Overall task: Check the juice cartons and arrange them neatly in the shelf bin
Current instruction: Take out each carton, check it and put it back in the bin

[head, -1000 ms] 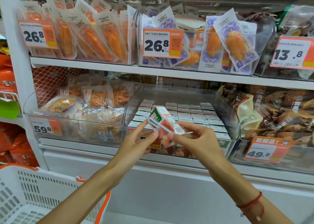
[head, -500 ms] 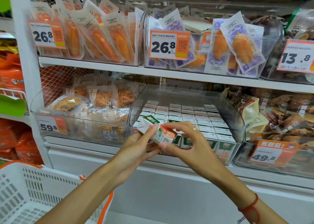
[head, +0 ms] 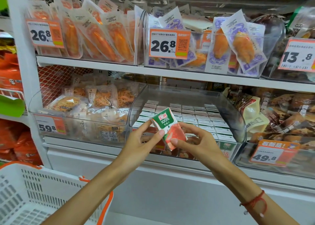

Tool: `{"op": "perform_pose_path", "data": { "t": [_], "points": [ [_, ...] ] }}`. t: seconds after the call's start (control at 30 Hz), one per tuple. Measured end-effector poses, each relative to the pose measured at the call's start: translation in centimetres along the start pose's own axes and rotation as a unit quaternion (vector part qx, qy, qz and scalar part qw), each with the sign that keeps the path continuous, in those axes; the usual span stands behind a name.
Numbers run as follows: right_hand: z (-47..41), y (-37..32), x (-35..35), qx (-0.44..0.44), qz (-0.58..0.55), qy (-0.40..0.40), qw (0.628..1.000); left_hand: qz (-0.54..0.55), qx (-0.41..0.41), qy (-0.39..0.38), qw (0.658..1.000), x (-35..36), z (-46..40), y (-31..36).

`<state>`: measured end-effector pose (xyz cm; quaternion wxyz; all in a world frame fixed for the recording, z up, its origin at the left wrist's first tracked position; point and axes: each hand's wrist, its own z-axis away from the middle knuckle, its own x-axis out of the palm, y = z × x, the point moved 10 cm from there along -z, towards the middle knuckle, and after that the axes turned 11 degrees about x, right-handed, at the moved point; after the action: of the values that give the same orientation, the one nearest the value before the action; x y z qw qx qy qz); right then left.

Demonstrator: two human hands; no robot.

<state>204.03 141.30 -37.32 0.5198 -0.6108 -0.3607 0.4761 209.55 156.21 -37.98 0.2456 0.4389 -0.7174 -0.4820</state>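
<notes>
Left hand [head: 138, 143] pinches the juice carton [head: 167, 130] on its left edge, thumb on the front face, fingers behind. Right hand [head: 198, 142] grips the carton's lower right corner, thumb tip at the bottom edge, fingers curled round the back. Both hands hold the 1 carton, neither is free. Carton is tilted, top leaning toward 11 o'clock, green-and-white label with "100%" facing the camera: likely held this way so the print and the condition can be read, so the check step looks in hand.

Carton is in the air in front of the clear shelf bin [head: 238, 122], over its front wall, not touching it. Behind it, from 12 to 3 o'clock, rows of cartons [head: 201, 118] stand upright in the bin, tops up, packed tight side by side, probably so the rows stay neat. Whether a gap sits behind the held carton cannot be told, the hands hide it.

At 9 o'clock of the bin, a bin of snack packs [head: 80, 108] with a 59.8 price tag [head: 49, 125]. At 7 o'clock, a white basket [head: 39, 195] with orange handle. Red string bracelet [head: 254, 202] on the right wrist.

Next move likely calls for setting the carton upright into a row.
</notes>
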Motion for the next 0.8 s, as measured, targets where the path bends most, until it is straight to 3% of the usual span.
{"op": "perform_pose_path", "data": {
  "t": [0.2,0.4,0.67,0.8],
  "points": [
    [0.6,-2.1,-1.2,-0.112,0.096,0.027,0.989,-0.063,0.106,0.019,0.992,0.2,0.2,2.4],
    [1.7,-3.6,-1.4,-0.19,0.093,0.054,0.976,-0.135,0.194,0.04,0.971,0.2,0.5,4.8],
    [1.0,-4.7,-1.9,-0.261,0.191,0.108,0.94,-0.343,0.297,0.003,0.891,0.4,-0.5,7.0],
    [-1.1,-2.8,-3.6,-0.213,0.283,0.153,0.923,-0.394,0.306,-0.004,0.866,1.0,-2.8,6.9]
  ]
}}
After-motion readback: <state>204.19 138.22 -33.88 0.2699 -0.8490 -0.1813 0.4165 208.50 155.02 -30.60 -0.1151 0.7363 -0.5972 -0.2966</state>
